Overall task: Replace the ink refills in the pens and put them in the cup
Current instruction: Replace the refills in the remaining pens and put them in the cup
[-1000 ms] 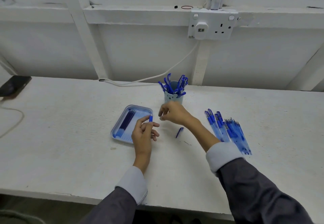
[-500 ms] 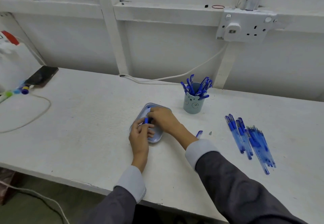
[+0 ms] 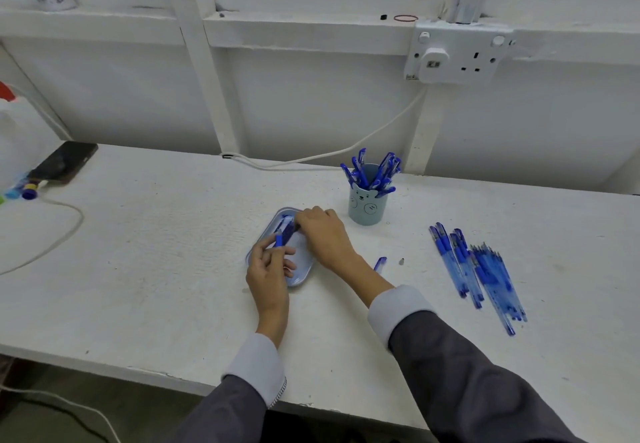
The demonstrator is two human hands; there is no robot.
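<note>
Over tray (image 3: pixel 300 280), right hand (image 3: pixel 322 234) covers refills (image 3: pixel 287 229), left hand (image 3: pixel 268 269) pinches pen (image 3: pixel 278 238), cup (image 3: pixel 367 208) behind

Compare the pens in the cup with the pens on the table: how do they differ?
The pens in the cup stand leaning and splayed, clip ends up; the pens on the table lie flat, roughly side by side. The pens in the cup are bunched; the pens on the table fan out loosely. Both sets are blue.

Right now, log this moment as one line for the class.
left hand: pinches pen piece | right hand: over refills in tray | cup: holds pens | loose pens: on table
</note>
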